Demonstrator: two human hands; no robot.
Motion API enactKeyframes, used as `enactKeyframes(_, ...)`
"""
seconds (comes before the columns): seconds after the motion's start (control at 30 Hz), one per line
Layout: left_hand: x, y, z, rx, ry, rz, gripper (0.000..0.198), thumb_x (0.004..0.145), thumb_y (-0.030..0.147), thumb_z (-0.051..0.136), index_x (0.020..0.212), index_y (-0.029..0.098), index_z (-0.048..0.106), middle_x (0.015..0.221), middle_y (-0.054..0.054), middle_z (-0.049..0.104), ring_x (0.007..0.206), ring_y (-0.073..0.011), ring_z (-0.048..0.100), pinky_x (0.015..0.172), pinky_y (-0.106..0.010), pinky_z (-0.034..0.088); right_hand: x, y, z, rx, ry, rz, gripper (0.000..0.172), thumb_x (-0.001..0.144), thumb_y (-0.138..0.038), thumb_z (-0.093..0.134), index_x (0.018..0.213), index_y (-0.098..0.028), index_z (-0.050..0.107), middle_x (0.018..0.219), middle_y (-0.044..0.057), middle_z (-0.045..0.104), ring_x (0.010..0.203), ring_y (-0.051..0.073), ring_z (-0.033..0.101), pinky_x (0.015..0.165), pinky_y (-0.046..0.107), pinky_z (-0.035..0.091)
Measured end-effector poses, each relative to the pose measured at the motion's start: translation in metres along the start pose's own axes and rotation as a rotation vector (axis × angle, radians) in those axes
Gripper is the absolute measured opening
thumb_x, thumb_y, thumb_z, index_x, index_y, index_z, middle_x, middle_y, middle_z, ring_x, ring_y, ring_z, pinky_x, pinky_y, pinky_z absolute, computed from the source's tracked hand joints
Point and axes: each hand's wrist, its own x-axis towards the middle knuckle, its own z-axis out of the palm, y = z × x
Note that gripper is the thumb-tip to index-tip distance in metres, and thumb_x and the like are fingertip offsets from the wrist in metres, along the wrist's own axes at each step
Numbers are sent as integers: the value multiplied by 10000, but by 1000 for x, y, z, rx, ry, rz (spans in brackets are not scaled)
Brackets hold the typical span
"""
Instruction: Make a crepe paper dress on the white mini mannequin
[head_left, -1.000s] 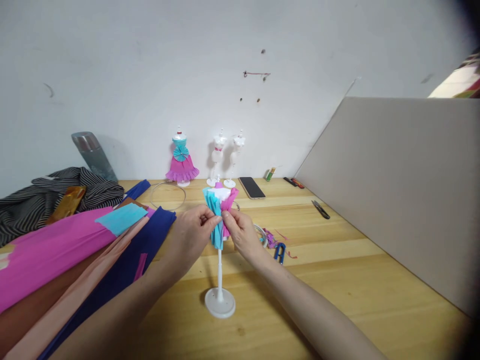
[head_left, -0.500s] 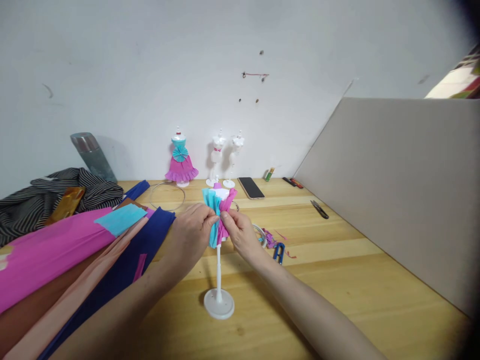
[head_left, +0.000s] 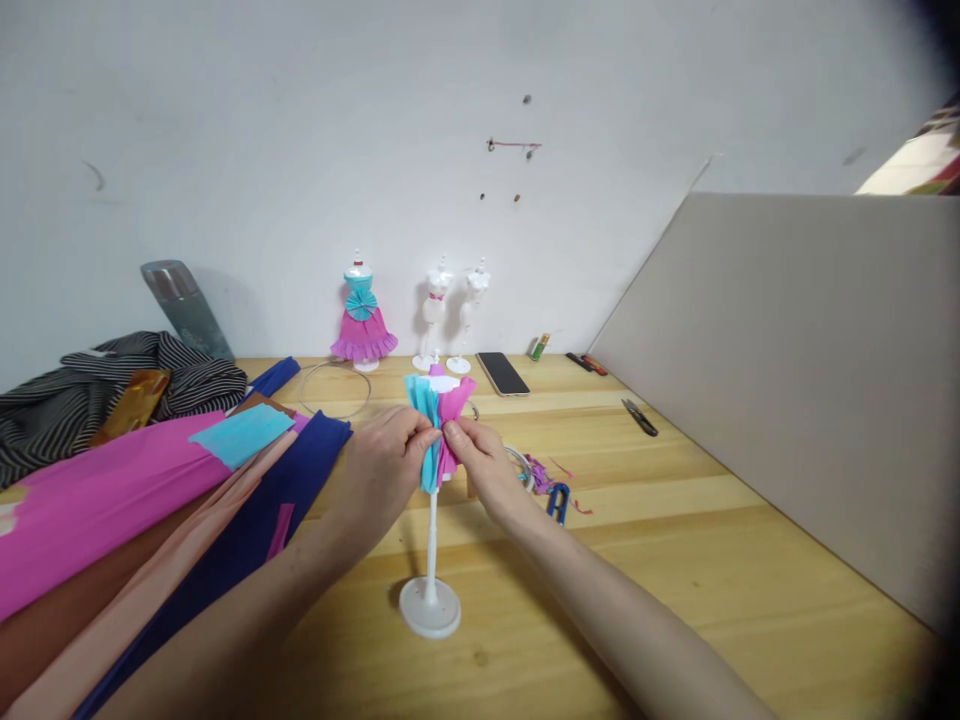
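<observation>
A small white mannequin stand (head_left: 433,545) with a round base is in front of me, its torso mostly behind pleated crepe paper. My left hand (head_left: 394,450) pinches the blue crepe paper (head_left: 424,400) at the waist. Right beside it, my right hand (head_left: 484,460) pinches the pink crepe paper (head_left: 454,402), thumb toward me. Both papers fan out above and below the pinched middle. The fingertips of the two hands nearly meet. Behind the paper, the far fingers are hidden.
Crepe paper sheets (head_left: 112,510) lie at left near a striped cloth (head_left: 172,370) and a bottle (head_left: 187,310). A dressed mannequin (head_left: 364,320) and two bare ones stand by the wall. A phone (head_left: 503,374), blue-handled snips (head_left: 557,503) and black snips (head_left: 640,417) lie rightward.
The mannequin's base has shifted slightly left, so the pole leans a little. Both hands keep their pinch at the waist, and the pink paper looks more spread at the top.
</observation>
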Motion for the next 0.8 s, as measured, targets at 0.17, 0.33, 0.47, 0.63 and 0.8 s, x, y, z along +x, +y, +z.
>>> enactKeyframes(0.17, 0, -2, 1, -8, -14, -10, 207, 847, 192, 544, 640, 195, 527, 660, 29, 586, 626, -129, 512, 624, -250, 361, 1, 1, 0, -11, 1, 29, 408, 823, -542, 464, 610, -198, 411, 603, -30, 361, 586, 122, 345, 548, 251, 303)
enactKeyframes(0.33, 0, -2, 2, -39, -16, -29, 209, 849, 197, 542, 640, 195, 539, 659, 31, 592, 622, -126, 513, 625, -244, 371, 1, 2, 0, -18, -7, 16, 414, 821, -544, 473, 603, -197, 419, 605, -22, 402, 596, 125, 375, 563, 254, 346)
enactKeyframes(0.47, 0, -3, 2, -60, -14, -6, 209, 853, 180, 539, 646, 195, 563, 664, 29, 600, 638, -126, 528, 625, -240, 377, 1, 3, -1, -4, -15, 14, 423, 821, -554, 482, 606, -193, 432, 608, -20, 422, 594, 124, 394, 567, 255, 364)
enactKeyframes(0.63, 0, -3, 1, -60, -37, 56, 191, 868, 163, 519, 702, 189, 610, 727, 3, 639, 703, -138, 571, 654, -246, 393, 2, 5, 0, 26, -34, -1, 395, 830, -531, 486, 639, -186, 471, 602, -21, 425, 582, 123, 407, 558, 254, 365)
enactKeyframes(0.8, -1, -1, 0, -83, -36, 7, 150, 843, 160, 535, 713, 182, 606, 692, 15, 628, 629, -118, 546, 605, -238, 378, 3, 6, 1, -6, -19, 20, 378, 852, -501, 452, 649, -183, 481, 591, -21, 415, 560, 120, 391, 515, 246, 340)
